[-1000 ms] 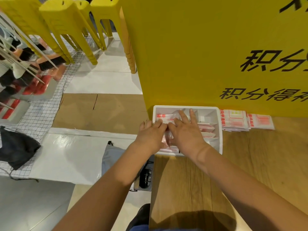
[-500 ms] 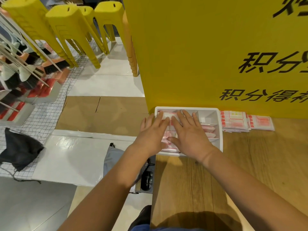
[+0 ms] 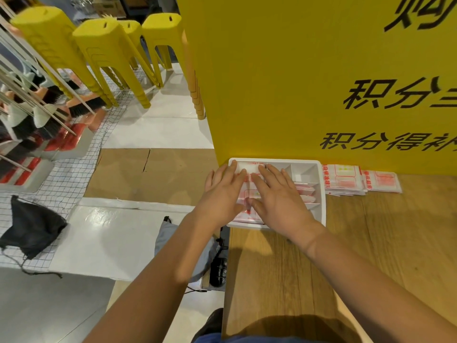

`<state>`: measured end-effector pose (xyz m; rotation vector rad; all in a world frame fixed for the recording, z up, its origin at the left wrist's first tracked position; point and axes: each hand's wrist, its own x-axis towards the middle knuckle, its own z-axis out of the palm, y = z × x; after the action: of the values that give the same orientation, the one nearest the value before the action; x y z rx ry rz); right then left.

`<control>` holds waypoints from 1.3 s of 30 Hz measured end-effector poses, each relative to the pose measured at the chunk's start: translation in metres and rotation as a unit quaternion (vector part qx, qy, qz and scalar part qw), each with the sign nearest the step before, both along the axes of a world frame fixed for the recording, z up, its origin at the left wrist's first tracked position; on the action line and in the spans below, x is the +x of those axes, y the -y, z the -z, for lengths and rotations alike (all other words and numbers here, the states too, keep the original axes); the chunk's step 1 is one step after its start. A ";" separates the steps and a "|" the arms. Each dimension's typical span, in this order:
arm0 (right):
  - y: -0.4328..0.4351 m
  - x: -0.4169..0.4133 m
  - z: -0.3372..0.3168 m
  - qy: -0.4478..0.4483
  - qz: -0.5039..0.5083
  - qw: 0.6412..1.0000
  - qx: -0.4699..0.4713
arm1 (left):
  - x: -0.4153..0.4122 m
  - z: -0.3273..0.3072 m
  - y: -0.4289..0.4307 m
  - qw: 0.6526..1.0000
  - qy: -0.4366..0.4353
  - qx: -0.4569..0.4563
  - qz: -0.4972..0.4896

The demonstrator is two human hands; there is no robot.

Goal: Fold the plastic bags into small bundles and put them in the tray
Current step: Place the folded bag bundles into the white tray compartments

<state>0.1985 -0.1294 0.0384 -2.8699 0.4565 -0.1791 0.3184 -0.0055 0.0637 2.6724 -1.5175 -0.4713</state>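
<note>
White plastic forms the tray, which is set on the wooden table at its left edge, directly against the foot of the yellow board. The tray is divided into compartments: one large compartment on its left side, and smaller ones along its right side. In the large compartment a layer of folded plastic bags, pale with red print, is seen between and beneath the two hands. Slim folded bundles are stood in the narrow right-hand slots, and a small white piece lies in the compartment at the tray's far right corner.

The left hand is laid flat, palm down and fingers extended, over the left part of the large compartment, its outer fingers reaching past the tray's left rim. The right hand is likewise spread open and pressed palm down on the bags beside it; the thumbs of both hands nearly meet over the red print. Nothing is gripped by either hand.

Just to the right of the tray, two stacks of flat bags with red characters are laid on the table against the board; their print is too small to be read reliably.

Large black Chinese characters are printed on the board above the tray: "积分" can be read on one line and "积分得" on the line below, both cut off at the frame edge.

To the left of the tray, off the table, yellow stools are stood on the floor.
</note>
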 end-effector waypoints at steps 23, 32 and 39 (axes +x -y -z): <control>0.105 -0.154 -0.047 -0.058 0.156 0.985 -0.036 | -0.122 -0.046 0.122 0.992 0.080 0.041 0.092; 0.172 -0.205 -0.042 -0.067 0.182 0.981 0.022 | -0.155 -0.020 0.209 0.991 0.100 0.041 0.074; 0.216 -0.199 -0.026 -0.086 0.163 0.981 0.057 | -0.162 0.005 0.230 0.987 0.124 0.099 0.039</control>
<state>-0.0007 -0.3455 0.0639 -2.6905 0.9391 0.0426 0.1566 -0.2359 0.0589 2.9252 -1.7304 -0.3185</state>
